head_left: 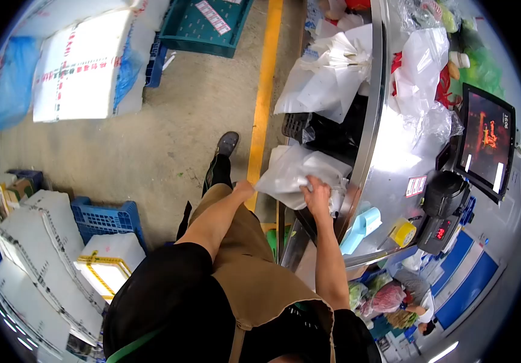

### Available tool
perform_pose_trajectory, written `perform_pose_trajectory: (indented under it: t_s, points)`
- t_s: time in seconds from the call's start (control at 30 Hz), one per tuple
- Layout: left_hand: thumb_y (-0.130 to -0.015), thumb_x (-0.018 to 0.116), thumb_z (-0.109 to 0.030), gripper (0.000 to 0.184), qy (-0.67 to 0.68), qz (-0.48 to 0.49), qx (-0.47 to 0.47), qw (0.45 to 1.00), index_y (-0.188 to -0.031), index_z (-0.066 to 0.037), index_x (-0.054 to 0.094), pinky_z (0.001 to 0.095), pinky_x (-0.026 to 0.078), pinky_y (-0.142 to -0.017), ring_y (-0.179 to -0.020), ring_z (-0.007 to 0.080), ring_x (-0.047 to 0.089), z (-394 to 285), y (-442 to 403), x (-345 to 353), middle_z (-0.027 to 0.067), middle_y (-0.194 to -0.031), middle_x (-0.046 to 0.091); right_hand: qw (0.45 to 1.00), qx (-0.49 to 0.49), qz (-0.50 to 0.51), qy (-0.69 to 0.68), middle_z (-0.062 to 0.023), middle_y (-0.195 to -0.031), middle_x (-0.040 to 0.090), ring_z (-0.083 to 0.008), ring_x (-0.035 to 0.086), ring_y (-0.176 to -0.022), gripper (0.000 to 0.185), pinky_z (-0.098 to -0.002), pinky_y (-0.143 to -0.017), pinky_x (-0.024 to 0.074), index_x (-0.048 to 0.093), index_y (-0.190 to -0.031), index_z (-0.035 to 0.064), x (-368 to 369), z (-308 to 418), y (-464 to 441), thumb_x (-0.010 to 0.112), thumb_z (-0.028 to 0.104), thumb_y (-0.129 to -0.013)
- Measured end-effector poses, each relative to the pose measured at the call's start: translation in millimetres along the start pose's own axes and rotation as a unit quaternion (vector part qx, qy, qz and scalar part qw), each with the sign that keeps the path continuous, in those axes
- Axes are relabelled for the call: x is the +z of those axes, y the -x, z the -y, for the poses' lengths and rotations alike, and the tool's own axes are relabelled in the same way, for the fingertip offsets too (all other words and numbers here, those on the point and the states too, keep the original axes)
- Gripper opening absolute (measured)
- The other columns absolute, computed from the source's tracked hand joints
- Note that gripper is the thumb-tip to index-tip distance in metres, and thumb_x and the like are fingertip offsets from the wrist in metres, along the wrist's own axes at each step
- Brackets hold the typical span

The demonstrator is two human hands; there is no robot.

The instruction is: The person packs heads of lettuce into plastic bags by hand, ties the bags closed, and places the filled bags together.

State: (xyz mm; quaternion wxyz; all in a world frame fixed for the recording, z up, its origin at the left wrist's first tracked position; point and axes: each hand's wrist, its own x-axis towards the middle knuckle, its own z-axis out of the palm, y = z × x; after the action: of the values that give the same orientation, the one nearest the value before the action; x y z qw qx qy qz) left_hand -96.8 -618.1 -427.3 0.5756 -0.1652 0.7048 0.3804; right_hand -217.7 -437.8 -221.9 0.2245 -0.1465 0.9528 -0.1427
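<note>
A white, translucent plastic bag [291, 175] lies at the near end of the shelf below the steel counter. My left hand [244, 191] is closed at the bag's left corner. On the bag's right part rests my right hand [317, 195], its fingers bent and pressed onto the plastic; whether they pinch it is hard to tell. Just beyond, a black bag [339, 130] lies in a dark crate [295, 125]. More white bags [333, 75] are heaped farther along the shelf.
The steel counter [387, 157] carries plastic bags, yellow tape [403, 233], a light-blue object [361, 230], a label printer or scale [445, 206] and a monitor [485, 142]. White foam boxes [76, 69] and crates stand left. A person [427, 308] is at lower right.
</note>
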Motion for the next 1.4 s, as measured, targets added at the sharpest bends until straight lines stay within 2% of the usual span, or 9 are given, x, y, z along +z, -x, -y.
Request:
perform_pose_trajectory:
  t_s: [0.13, 0.23, 0.33, 0.4, 0.47, 0.73, 0.97, 1.17, 1.4]
  points:
    - [-0.073, 0.071, -0.034, 0.060, 0.026, -0.022, 0.139, 0.990, -0.124, -0.006, 0.055, 0.0422, 0.043, -0.096, -0.113, 0.0289, 0.055, 1, -1, 39, 0.0229, -0.120, 0.056, 0.985, 0.151, -0.074, -0.034, -0.0208, -0.100, 0.062, -0.0389, 0.058, -0.099, 0.037, -0.0501, -0.081, 0.0445, 0.060, -0.110, 0.0060, -6, 18, -55, 0.068, 0.016, -0.076]
    - [-0.066, 0.077, -0.043, 0.082, 0.016, -0.197, -0.051, 0.979, -0.134, -0.010, 0.046, 0.0405, 0.040, -0.099, -0.118, 0.0266, 0.051, -56, 36, 20, 0.0204, -0.127, 0.052, 0.974, 0.155, -0.157, -0.062, -0.0278, -0.113, 0.056, -0.0433, 0.055, -0.104, 0.045, -0.0510, -0.085, 0.0449, 0.055, -0.119, 0.0057, -13, 22, -63, 0.068, 0.014, -0.077]
    - [-0.073, 0.072, -0.041, 0.071, -0.017, -0.405, 0.038, 0.913, -0.131, -0.010, 0.045, 0.0419, 0.045, -0.091, -0.110, 0.0312, 0.055, -74, 4, 12, 0.0173, -0.116, 0.058, 0.972, 0.086, -0.217, -0.003, -0.0343, -0.126, 0.044, -0.0470, 0.049, -0.113, 0.052, -0.0505, -0.095, 0.0406, 0.049, -0.126, 0.0048, -22, 42, -40, 0.066, 0.009, -0.077]
    - [-0.073, 0.072, -0.039, 0.057, -0.108, -0.297, 0.153, 0.936, -0.118, -0.011, 0.052, 0.0428, 0.048, -0.086, -0.106, 0.0279, 0.057, -76, -9, -20, 0.0121, -0.110, 0.060, 0.971, 0.076, -0.224, -0.035, -0.0302, -0.134, 0.039, -0.0445, 0.041, -0.122, 0.052, -0.0481, -0.099, 0.0391, 0.049, -0.128, 0.0051, -14, 61, -7, 0.063, 0.005, -0.077]
    - [-0.077, 0.066, -0.027, 0.026, -0.073, -0.278, 0.100, 0.952, -0.099, -0.014, 0.062, 0.0421, 0.048, -0.083, -0.105, 0.0252, 0.058, -95, -7, -45, 0.0056, -0.108, 0.061, 0.968, 0.041, -0.248, -0.021, -0.0288, -0.129, 0.045, -0.0443, 0.047, -0.116, 0.046, -0.0475, -0.096, 0.0412, 0.055, -0.120, 0.0047, -1, 78, 29, 0.063, 0.003, -0.076]
    - [-0.078, 0.064, -0.013, 0.013, -0.104, -0.360, 0.490, 0.787, -0.091, -0.010, 0.066, 0.0454, 0.042, -0.087, -0.101, 0.0284, 0.057, -82, -47, -35, 0.0076, -0.105, 0.062, 0.959, 0.092, -0.137, -0.229, -0.0208, -0.120, 0.052, -0.0409, 0.058, -0.094, 0.027, -0.0448, -0.079, 0.0496, 0.057, -0.109, 0.0042, 86, 130, 169, 0.057, 0.007, -0.082]
    - [-0.082, 0.062, -0.019, 0.016, -0.124, -0.231, 0.400, 0.878, -0.086, -0.004, 0.067, 0.0455, 0.047, -0.075, -0.083, 0.0361, 0.061, -80, -16, -23, 0.0175, -0.092, 0.065, 0.932, 0.199, -0.130, -0.274, -0.0167, -0.111, 0.057, -0.0374, 0.059, -0.094, 0.024, -0.0427, -0.078, 0.0499, 0.058, -0.107, 0.0050, 109, 164, 250, 0.057, 0.010, -0.084]
    - [-0.089, 0.053, -0.022, 0.021, -0.033, -0.257, 0.445, 0.857, -0.094, -0.001, 0.058, 0.0493, 0.045, -0.071, -0.082, 0.0408, 0.060, -39, 50, -57, 0.0222, -0.081, 0.063, 0.910, 0.251, -0.208, -0.255, -0.0180, -0.107, 0.060, -0.0370, 0.060, -0.090, 0.023, -0.0395, -0.076, 0.0518, 0.059, -0.106, 0.0038, 126, 185, 269, 0.059, 0.010, -0.084]
    - [-0.093, 0.048, -0.021, 0.019, -0.143, -0.161, 0.564, 0.797, -0.103, -0.005, 0.050, 0.0534, 0.043, -0.064, -0.076, 0.0473, 0.058, -81, 186, -132, 0.0257, -0.080, 0.061, 0.672, 0.360, -0.395, -0.513, -0.0128, -0.107, 0.061, -0.0171, 0.059, -0.081, 0.052, -0.0302, -0.069, 0.0486, 0.047, -0.125, -0.0045, 115, 196, 143, 0.062, 0.029, -0.088]
